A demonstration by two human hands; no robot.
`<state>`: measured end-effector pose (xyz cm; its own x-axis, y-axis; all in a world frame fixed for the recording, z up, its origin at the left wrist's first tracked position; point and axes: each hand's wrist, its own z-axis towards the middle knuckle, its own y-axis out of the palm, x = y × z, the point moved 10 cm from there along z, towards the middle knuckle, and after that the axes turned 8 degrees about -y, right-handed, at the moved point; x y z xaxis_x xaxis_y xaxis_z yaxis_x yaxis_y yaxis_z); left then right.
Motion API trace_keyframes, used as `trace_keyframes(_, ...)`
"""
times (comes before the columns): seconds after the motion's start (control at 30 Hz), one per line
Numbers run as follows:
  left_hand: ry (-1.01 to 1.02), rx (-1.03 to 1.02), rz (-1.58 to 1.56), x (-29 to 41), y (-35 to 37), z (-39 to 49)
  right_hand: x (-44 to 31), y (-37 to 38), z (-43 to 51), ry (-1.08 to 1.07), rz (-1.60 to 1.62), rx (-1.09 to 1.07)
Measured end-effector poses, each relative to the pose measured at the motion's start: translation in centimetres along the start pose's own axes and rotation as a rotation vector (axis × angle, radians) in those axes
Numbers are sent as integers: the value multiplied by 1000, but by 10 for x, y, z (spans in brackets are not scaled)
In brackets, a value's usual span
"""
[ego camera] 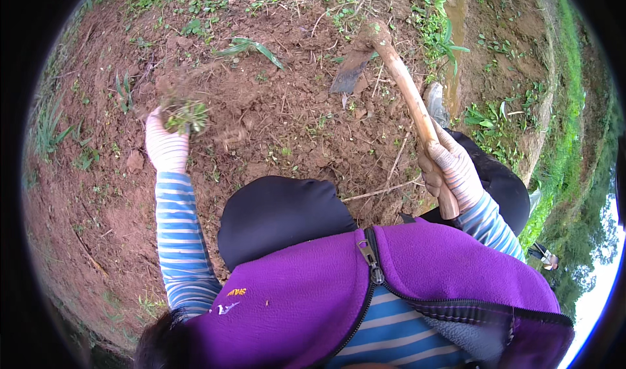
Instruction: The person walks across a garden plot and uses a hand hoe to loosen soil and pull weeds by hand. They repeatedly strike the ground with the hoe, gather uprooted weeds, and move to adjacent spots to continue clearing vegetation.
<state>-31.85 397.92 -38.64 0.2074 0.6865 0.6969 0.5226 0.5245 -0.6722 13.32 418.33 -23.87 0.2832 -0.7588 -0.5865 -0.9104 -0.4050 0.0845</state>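
My left hand [167, 141], in a striped glove, is closed around a clump of uprooted weeds [186, 116] with soil on its roots, held above the reddish-brown soil [249, 124]. The clump and the bits around it are blurred. On the right, my right hand [452, 166], gloved too, grips the wooden handle of a hoe [408, 88] near its lower end. The handle slants up and left to a muddy head, and the metal blade [350, 71] lies at the soil surface, pointing towards me.
Small green weeds [195, 26] and a long-leafed grass plant [252, 48] grow ahead. A muddy water channel [457, 22] runs at the right, past my shoe [436, 105]. My bent knee [283, 217] is between my arms. Another person [545, 255] is far off at the right.
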Motion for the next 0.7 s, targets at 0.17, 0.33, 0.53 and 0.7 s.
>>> trace_keyframes(0.17, -197, -596, 239, -46, 9, -61, 2, 5, -2, 28, -50, -1)
trace_keyframes(0.33, 200, -1347, 922, -51, 83, -205, 6, 15, -2, 36, -112, -51)
trace_keyframes(0.53, 741, -628, 768, 23, 104, -170, 8, 25, -1, 3, -312, -129)
trace_keyframes(0.7, 293, -909, 581, -49, 105, -164, 12, 31, -4, 44, -409, -179)
